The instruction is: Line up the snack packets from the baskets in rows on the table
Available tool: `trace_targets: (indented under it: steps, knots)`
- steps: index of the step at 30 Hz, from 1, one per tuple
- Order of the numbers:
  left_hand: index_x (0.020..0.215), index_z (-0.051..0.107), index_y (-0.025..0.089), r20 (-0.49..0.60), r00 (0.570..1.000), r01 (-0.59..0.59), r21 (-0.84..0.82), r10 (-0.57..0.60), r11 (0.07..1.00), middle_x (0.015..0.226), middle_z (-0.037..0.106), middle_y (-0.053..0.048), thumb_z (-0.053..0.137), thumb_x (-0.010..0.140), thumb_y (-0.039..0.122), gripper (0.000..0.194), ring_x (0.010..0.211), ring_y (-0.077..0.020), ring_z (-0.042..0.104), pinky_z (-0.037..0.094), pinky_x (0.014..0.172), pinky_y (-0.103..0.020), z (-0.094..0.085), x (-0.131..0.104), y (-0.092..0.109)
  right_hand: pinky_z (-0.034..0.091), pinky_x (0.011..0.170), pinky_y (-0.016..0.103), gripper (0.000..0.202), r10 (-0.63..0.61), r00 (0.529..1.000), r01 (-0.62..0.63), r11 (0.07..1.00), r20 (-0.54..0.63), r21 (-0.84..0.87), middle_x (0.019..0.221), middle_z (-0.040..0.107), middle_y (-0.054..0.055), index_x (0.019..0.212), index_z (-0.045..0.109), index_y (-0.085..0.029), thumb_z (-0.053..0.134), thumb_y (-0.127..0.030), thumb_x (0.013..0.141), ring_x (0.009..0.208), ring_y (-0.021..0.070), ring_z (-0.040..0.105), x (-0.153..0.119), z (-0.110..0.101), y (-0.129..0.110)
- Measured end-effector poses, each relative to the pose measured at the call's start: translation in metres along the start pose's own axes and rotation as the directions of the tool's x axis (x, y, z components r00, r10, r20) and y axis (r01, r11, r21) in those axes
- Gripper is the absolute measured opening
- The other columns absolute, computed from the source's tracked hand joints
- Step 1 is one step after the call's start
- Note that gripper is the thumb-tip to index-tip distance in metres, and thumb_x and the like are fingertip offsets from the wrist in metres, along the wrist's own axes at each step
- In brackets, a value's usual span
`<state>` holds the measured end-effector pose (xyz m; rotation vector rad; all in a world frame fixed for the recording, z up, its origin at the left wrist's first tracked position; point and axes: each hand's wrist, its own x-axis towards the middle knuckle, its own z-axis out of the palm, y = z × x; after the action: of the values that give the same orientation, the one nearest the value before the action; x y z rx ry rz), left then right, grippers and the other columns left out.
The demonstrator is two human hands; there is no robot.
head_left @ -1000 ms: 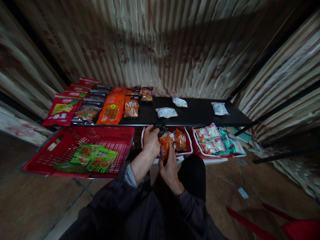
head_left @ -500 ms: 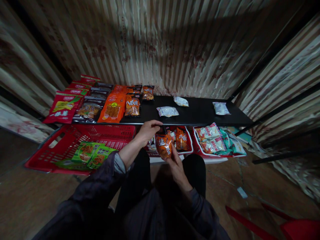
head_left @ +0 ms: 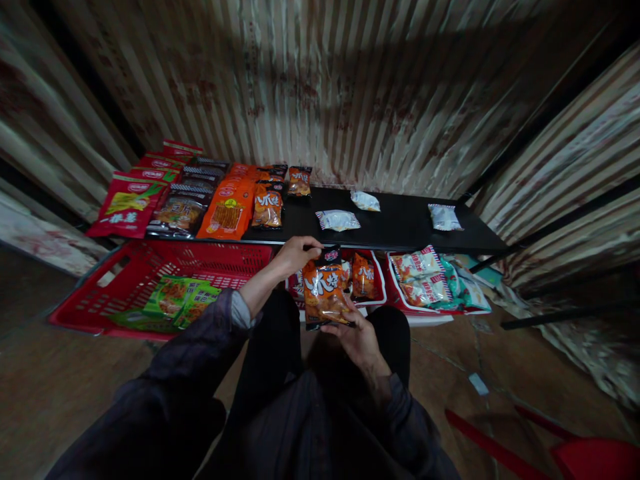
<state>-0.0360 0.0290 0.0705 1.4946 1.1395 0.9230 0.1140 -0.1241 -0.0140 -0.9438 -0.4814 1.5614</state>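
Observation:
An orange and black snack bag (head_left: pixel 324 288) is held upright above my lap, its printed front towards me. My left hand (head_left: pixel 300 255) pinches its black top edge. Fingers of my right hand (head_left: pixel 357 337) grip its lower right corner from below. Just behind it, a red basket with a white rim (head_left: pixel 384 287) holds more orange bags (head_left: pixel 363 277), partly hidden by the held one. On the black shelf (head_left: pixel 390 223) beyond, similar orange bags (head_left: pixel 269 207) stand beside larger orange packets (head_left: pixel 229 207).
Red packets (head_left: pixel 131 203) and dark packets (head_left: pixel 179 210) fill the shelf's left end. Silvery white packets (head_left: pixel 338 220) lie farther right. Below are a red basket (head_left: pixel 85 307) with green packets (head_left: pixel 173 297) and another with white packets (head_left: pixel 423 277). A red chair (head_left: pixel 595 457) stands at lower right.
The bag in my hands has been turned and straightened, so its printed front shows more fully. My right hand has moved slightly down and right along its lower edge.

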Motion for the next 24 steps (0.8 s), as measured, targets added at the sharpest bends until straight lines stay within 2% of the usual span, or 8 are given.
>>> trace_targets:
  steps: [5, 7, 10, 13, 16, 21, 24]
  knots:
    - [0.060, 0.070, 0.019, -0.013, 1.000, -0.011, 0.008, 0.011, 1.000, 0.056, 0.063, 0.000, 0.072, 0.062, 0.020, 0.003, 0.056, -0.0130, 0.053, 0.038, 0.057, -0.024, -0.005, 0.004, -0.006, 0.056, 0.054, 0.032, 0.030, 0.038, 0.998, -0.035, 0.997, -0.050, 0.066, 0.089, 0.074, 0.004, 0.095, 0.069, -0.021, 0.065, -0.029, 0.066, 0.077, 0.0222, 0.069, 0.001, -0.004, -0.001]
    - [0.058, 0.069, 0.019, -0.041, 0.999, -0.016, 0.015, 0.016, 1.000, 0.055, 0.062, 0.001, 0.072, 0.062, 0.020, 0.005, 0.055, -0.0121, 0.050, 0.037, 0.057, -0.023, -0.006, 0.005, -0.006, 0.055, 0.053, 0.030, 0.027, 0.052, 0.996, -0.048, 0.997, -0.070, 0.062, 0.090, 0.074, 0.004, 0.091, 0.070, -0.021, 0.069, -0.030, 0.065, 0.076, 0.0214, 0.068, 0.000, -0.004, -0.002]
    - [0.057, 0.069, 0.019, -0.079, 0.996, -0.039, 0.029, 0.041, 0.999, 0.054, 0.061, 0.002, 0.072, 0.062, 0.018, 0.006, 0.056, -0.0120, 0.049, 0.036, 0.057, -0.023, -0.007, 0.008, -0.005, 0.057, 0.062, 0.030, 0.034, 0.058, 0.996, -0.056, 0.998, -0.065, 0.028, 0.098, 0.075, 0.002, 0.096, 0.070, -0.023, 0.076, -0.032, 0.064, 0.084, 0.0206, 0.069, -0.003, 0.000, -0.002]
    - [0.058, 0.069, 0.020, -0.102, 0.992, -0.062, 0.058, 0.068, 0.996, 0.056, 0.062, 0.001, 0.071, 0.064, 0.016, 0.007, 0.057, -0.0128, 0.051, 0.036, 0.059, -0.024, -0.007, 0.012, -0.007, 0.057, 0.077, 0.037, 0.041, 0.052, 0.999, -0.052, 0.998, 0.007, -0.023, 0.102, 0.075, 0.002, 0.103, 0.068, -0.025, 0.079, -0.040, 0.066, 0.091, 0.0217, 0.070, -0.005, 0.006, -0.003]
    - [0.060, 0.070, 0.020, -0.113, 0.990, -0.080, 0.076, 0.089, 0.994, 0.059, 0.064, 0.001, 0.072, 0.065, 0.015, 0.008, 0.059, -0.0132, 0.053, 0.037, 0.061, -0.025, -0.007, 0.017, -0.010, 0.058, 0.079, 0.041, 0.048, 0.060, 0.996, -0.057, 0.997, 0.071, -0.048, 0.103, 0.074, 0.002, 0.106, 0.066, -0.027, 0.081, -0.046, 0.065, 0.089, 0.0210, 0.071, -0.005, 0.011, -0.004]
    - [0.062, 0.070, 0.021, -0.108, 0.983, -0.133, 0.118, 0.146, 0.984, 0.062, 0.065, 0.001, 0.069, 0.068, 0.013, 0.010, 0.061, -0.0136, 0.055, 0.039, 0.063, -0.024, -0.008, 0.022, -0.017, 0.060, 0.073, 0.035, 0.049, 0.056, 0.997, -0.058, 0.998, -0.055, -0.039, 0.093, 0.075, -0.001, 0.098, 0.066, -0.025, 0.089, -0.035, 0.056, 0.080, 0.0163, 0.070, -0.001, 0.013, 0.002]
    - [0.062, 0.070, 0.021, -0.114, 0.984, -0.128, 0.094, 0.138, 0.987, 0.062, 0.065, 0.000, 0.069, 0.068, 0.013, 0.010, 0.061, -0.0132, 0.054, 0.038, 0.063, -0.024, -0.008, 0.025, -0.021, 0.060, 0.067, 0.029, 0.048, 0.055, 0.989, -0.061, 0.998, -0.141, -0.033, 0.087, 0.074, -0.002, 0.089, 0.066, -0.022, 0.092, -0.033, 0.050, 0.076, 0.0137, 0.069, 0.002, 0.013, 0.007]
